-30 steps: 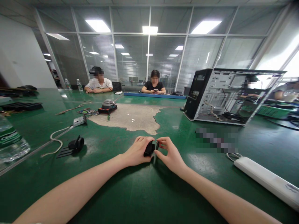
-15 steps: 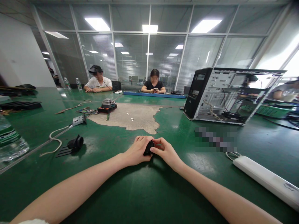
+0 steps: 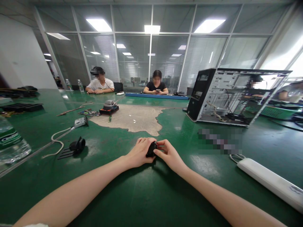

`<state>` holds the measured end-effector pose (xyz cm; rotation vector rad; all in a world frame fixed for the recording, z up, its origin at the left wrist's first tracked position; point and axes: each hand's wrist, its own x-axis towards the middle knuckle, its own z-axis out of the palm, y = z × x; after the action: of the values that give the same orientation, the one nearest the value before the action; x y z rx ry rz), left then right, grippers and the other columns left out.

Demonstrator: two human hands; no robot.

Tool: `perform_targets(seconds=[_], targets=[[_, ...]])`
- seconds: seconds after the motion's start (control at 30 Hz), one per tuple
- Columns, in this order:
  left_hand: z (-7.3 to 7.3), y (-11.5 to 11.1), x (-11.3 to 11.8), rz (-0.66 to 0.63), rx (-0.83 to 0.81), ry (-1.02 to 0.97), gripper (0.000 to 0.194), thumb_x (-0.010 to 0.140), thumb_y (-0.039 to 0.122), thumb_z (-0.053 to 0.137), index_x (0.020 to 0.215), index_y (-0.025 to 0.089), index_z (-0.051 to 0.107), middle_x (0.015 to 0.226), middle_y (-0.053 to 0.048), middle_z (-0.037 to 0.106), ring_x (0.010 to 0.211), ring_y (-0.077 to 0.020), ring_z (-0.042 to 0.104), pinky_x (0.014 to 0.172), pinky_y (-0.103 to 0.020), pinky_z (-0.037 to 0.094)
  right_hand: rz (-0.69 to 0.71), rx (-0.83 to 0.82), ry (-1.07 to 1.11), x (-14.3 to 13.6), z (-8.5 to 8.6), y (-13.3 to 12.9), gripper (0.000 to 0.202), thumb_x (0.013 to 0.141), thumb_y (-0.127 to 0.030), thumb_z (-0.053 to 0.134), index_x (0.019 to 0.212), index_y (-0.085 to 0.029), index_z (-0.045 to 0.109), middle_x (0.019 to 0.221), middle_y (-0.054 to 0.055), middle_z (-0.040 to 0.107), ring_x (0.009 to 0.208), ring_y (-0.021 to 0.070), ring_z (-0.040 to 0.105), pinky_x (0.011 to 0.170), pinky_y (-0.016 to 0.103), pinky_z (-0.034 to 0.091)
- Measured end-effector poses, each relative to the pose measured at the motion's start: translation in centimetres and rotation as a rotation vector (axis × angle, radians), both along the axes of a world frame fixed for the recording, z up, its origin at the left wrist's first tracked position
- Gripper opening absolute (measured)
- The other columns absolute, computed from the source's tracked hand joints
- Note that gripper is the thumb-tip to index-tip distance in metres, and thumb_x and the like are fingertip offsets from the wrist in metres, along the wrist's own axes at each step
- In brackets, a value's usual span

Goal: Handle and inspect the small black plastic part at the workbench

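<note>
A small black boxy part is held between my two hands, just above the green table. My left hand wraps round its left side and top, hiding much of it. From the right, my right hand pinches its edge with thumb and fingertips. What kind of part it is I cannot make out. Left of my hands lies a black plastic piece with long prongs and a round end.
An open computer case stands at the right, behind a white power strip. Left are a water bottle and a metal bracket with cable. A motor-like part sits on the bare patch. Two people sit opposite.
Both hands keep the same grip on the black part, with hardly any movement. The whole view has shifted very slightly.
</note>
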<state>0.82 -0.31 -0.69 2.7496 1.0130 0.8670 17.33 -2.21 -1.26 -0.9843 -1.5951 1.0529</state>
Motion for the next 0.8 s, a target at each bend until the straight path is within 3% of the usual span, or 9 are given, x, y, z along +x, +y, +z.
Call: perform_targets(seconds=[0.27,0.43,0.6,0.8], targets=[[-0.02,0.08,-0.04,-0.002,-0.004,0.020,0.062,0.061,0.021,0.061,0.115,0.021,0.031,0.107,-0.005,0.050,0.098,-0.0228,0.046,0.090,-0.039,0.029,0.139,0.020,0.012,0.30,-0.11,-0.41,0.026,0.070,-0.023,0.061,0.090,-0.021,0.045,0.092,0.000,0.054,0.088,0.0140,0.056,0.082,0.031,0.047],[-0.03,0.03,-0.05,0.010,0.012,0.010,0.058,0.065,0.024,0.060,0.115,0.022,0.031,0.108,-0.005,0.050,0.100,-0.0235,0.045,0.090,-0.039,0.030,0.097,0.008,0.005,0.29,-0.02,-0.09,0.017,0.074,-0.029,0.057,0.085,-0.020,0.048,0.089,0.001,0.055,0.082,0.0141,0.057,0.075,0.030,0.048],[0.07,-0.03,-0.05,0.007,0.008,0.012,0.059,0.064,0.023,0.060,0.116,0.022,0.031,0.108,-0.005,0.050,0.100,-0.0233,0.046,0.089,-0.039,0.030,0.049,-0.022,-0.022,0.29,-0.08,0.30,0.027,0.073,-0.031,0.058,0.094,-0.019,0.048,0.094,0.003,0.056,0.082,0.0149,0.057,0.075,0.032,0.048],[0.04,0.01,-0.05,0.005,0.001,0.018,0.060,0.061,0.021,0.060,0.114,0.022,0.032,0.107,-0.004,0.050,0.099,-0.0234,0.046,0.089,-0.039,0.030,0.146,0.016,0.021,0.28,0.25,-0.28,0.025,0.070,-0.029,0.062,0.088,-0.022,0.047,0.090,0.000,0.052,0.087,0.0147,0.055,0.078,0.032,0.047]])
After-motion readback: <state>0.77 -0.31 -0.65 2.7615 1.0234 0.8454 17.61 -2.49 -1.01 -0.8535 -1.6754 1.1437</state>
